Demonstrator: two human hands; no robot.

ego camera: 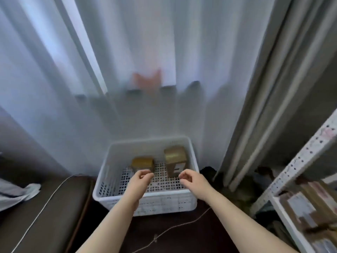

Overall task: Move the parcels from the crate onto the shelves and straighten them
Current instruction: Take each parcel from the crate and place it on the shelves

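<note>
Two parcels are left in the crate, a low parcel near its middle and a tall parcel by its far right corner, while shelved parcels already lie on the shelves, and the left hand and right hand hover over the crate, fingers loosely curled, holding nothing.

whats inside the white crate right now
In the crate, a shorter parcel stands left and a taller parcel with a white label right, on the perforated floor. The left hand and right hand cover part of that floor.
</note>
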